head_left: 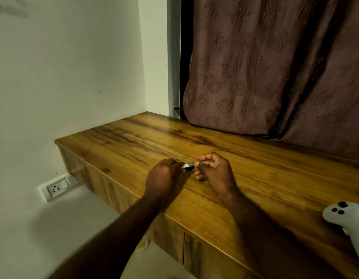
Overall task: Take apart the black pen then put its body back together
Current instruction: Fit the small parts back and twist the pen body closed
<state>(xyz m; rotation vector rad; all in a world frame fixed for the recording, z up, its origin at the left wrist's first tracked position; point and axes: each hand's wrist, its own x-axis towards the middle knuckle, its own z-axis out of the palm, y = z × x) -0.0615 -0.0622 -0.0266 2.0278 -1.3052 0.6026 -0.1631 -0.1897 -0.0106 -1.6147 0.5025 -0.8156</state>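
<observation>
The black pen (188, 165) shows only as a short stretch with a silvery band between my two hands, just above the wooden tabletop (245, 172). My left hand (163, 175) is closed around one end, and most of the pen is hidden inside that fist. My right hand (213, 168) pinches the other end between thumb and forefinger, its other fingers curled. Whether the pen is in one piece or parted I cannot tell.
A white handheld controller (344, 215) lies at the table's right front edge. A brown patterned curtain (275, 67) hangs along the back. A white wall with a power socket (56, 188) stands to the left, below the table's left end.
</observation>
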